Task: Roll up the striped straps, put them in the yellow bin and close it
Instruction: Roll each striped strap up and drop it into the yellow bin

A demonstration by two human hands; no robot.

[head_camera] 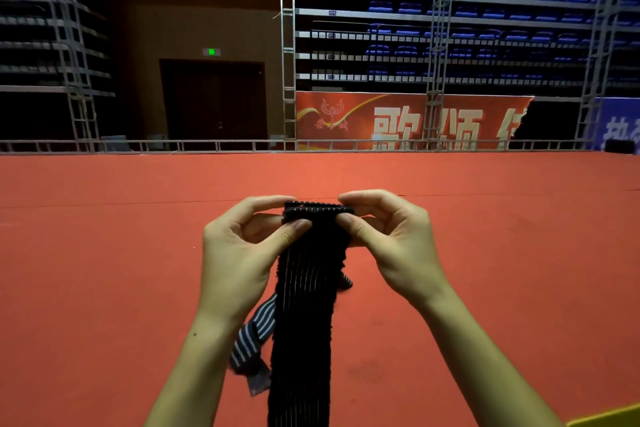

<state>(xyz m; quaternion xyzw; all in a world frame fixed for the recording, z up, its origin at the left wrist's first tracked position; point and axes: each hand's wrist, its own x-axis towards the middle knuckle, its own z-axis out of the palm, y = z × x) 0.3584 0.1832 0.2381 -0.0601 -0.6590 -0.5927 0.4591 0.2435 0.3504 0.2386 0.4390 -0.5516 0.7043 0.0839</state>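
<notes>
Hanging toward the camera above the red carpet floor (104, 253), the striped strap (304, 322) is pinched at its folded top end by the left hand (242, 253) and right hand (391, 239); roll tightly, edges aligned, toward the yellow bin (609, 418).

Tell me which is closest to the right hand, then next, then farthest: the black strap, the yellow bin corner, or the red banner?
From the right hand:
1. Black strap: pinched in its fingers, at centre.
2. Yellow bin corner: bottom right, by the person.
3. Red banner: far across the red floor, under the seats.
</notes>
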